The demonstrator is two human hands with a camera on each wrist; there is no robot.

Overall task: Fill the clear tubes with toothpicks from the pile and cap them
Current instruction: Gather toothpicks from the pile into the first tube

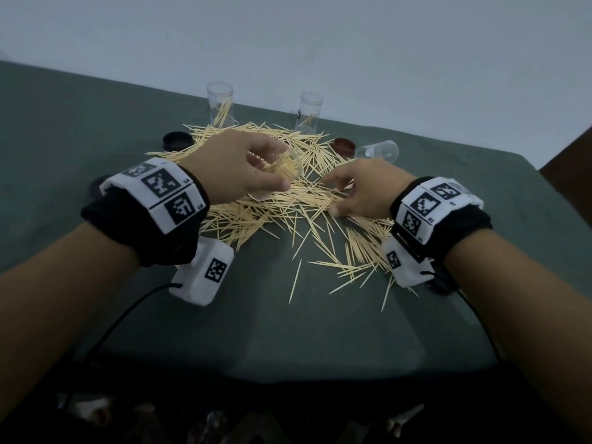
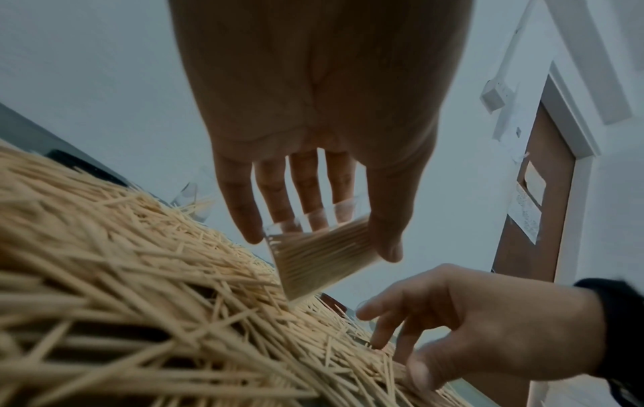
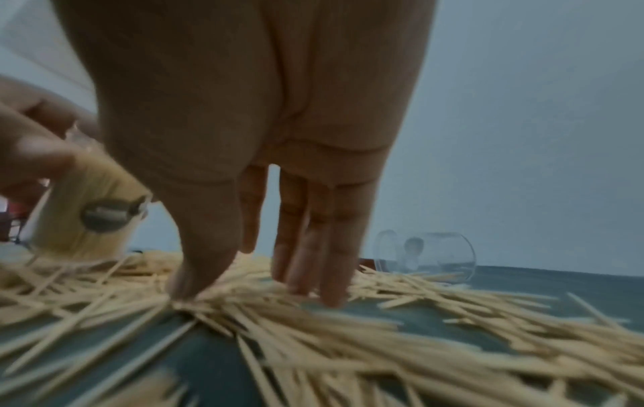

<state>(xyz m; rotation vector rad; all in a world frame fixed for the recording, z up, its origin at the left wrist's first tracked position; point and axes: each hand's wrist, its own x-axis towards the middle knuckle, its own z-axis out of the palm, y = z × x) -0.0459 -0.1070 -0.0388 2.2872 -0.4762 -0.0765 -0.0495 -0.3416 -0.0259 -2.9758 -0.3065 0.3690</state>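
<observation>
Clear tube (image 2: 315, 256) gripped in left hand (image 1: 237, 161); right hand (image 1: 362, 190) fingers spread, pressing toothpick pile (image 1: 282, 213).

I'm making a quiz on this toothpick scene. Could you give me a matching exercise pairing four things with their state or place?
Things:
1. tube in the left hand
2. tube at the far right
3. black cap
4. right hand

States:
a. lying on its side
b. fingertips down in the toothpick pile
c. tilted, packed with toothpicks
d. on the table, left of the pile

Pairs: 1-c, 2-a, 3-d, 4-b
</observation>
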